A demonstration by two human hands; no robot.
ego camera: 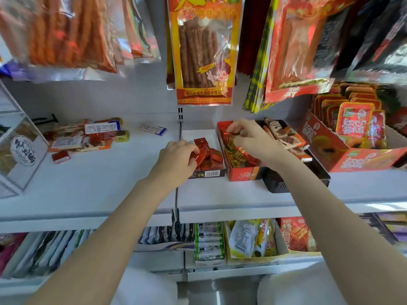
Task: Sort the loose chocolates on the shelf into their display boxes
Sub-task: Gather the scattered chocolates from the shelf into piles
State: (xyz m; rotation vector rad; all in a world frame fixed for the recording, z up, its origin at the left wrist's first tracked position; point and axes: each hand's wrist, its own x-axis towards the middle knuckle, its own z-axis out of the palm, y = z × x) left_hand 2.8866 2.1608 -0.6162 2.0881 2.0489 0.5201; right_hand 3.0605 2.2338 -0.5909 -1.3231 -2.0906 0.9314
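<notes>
Where right hand (pixel 248 137) reaches, red box (pixel 242 172) contents blur.

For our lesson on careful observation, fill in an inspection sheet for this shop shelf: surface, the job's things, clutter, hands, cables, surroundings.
Surface: white shelf.
Job's things: dark display box of red cubes; red display box of gold-wrapped chocolates; loose chocolates piled at left.
Clutter: lone bar behind.
Hands: left hand grips red cubes; right hand pinches a wrapped chocolate.
Cables: nothing seen.
Surroundings: hanging snack packets; orange carton.
</notes>
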